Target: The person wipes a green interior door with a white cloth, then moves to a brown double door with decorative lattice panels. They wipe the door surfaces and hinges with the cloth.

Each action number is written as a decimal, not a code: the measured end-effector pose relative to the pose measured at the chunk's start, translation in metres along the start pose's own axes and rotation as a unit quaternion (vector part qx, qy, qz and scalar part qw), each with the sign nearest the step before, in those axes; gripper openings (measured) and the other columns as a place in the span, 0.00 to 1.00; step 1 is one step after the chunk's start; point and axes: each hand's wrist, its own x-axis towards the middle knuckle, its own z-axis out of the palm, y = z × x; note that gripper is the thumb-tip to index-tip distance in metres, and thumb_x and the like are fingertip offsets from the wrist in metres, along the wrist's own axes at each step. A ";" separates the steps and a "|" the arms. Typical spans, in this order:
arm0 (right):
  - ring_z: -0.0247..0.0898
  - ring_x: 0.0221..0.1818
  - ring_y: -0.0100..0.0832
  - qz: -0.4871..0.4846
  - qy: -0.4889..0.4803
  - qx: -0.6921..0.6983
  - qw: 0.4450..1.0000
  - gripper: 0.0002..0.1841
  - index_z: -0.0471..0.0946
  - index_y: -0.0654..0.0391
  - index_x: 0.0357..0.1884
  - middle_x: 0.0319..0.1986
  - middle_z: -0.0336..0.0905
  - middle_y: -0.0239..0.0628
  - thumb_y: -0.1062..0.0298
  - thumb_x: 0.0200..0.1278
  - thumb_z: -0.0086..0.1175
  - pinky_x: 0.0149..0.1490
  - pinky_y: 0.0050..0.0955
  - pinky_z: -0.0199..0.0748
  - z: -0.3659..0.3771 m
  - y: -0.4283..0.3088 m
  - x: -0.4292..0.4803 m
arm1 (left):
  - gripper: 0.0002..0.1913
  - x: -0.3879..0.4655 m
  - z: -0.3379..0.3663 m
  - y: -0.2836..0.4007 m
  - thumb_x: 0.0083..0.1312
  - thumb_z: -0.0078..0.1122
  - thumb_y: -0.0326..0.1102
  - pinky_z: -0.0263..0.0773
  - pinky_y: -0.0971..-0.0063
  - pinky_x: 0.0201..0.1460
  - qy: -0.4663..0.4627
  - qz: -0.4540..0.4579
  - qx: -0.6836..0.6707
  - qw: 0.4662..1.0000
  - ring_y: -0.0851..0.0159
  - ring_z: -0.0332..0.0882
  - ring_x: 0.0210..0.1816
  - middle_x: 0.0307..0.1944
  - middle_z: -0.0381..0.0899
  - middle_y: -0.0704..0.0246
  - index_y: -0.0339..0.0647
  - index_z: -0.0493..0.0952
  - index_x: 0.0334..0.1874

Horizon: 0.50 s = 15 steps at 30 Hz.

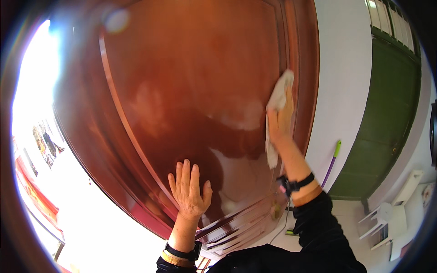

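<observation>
A glossy reddish-brown wooden door [198, 78] with raised panel moulding fills the middle of the view. My right hand [282, 119] presses a whitish cloth [281, 90] onto the moulding at the door's right side, and part of the cloth hangs down beside the wrist. Lower and to the left, my left hand [189, 192] rests with spread fingers against the big panel, holding nothing. Both wrists wear dark straps. Reflections lie over the polished surface.
Right of the door stands a white wall [341, 78], then a green door [385, 116]. A purple pole with a green grip [333, 163] leans there. White stools [379, 218] stand at lower right. Bright outdoor light comes in at left.
</observation>
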 end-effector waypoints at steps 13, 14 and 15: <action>0.36 0.77 0.63 0.081 -0.044 -0.053 0.994 0.40 0.43 0.73 0.76 0.76 0.38 0.64 0.55 0.74 0.41 0.78 0.52 0.33 0.021 0.011 -0.224 | 0.25 0.000 0.003 -0.003 0.64 0.58 0.36 0.47 0.49 0.76 0.024 0.024 -0.002 0.999 0.43 0.67 0.70 0.64 0.74 0.47 0.30 0.74 0.62; 0.35 0.78 0.61 0.042 -0.028 -0.040 0.998 0.39 0.44 0.72 0.76 0.76 0.38 0.63 0.55 0.74 0.40 0.78 0.52 0.33 0.021 0.010 -0.197 | 0.25 -0.001 0.002 -0.003 0.64 0.58 0.36 0.47 0.49 0.76 0.020 0.018 0.003 1.000 0.43 0.68 0.69 0.64 0.74 0.47 0.30 0.75 0.62; 0.35 0.78 0.60 0.002 -0.013 -0.028 1.000 0.38 0.45 0.72 0.76 0.77 0.37 0.63 0.56 0.73 0.39 0.78 0.51 0.32 0.020 0.008 -0.167 | 0.26 -0.001 0.002 -0.004 0.63 0.58 0.34 0.47 0.48 0.76 0.018 0.025 -0.008 0.999 0.42 0.66 0.70 0.65 0.72 0.46 0.29 0.73 0.63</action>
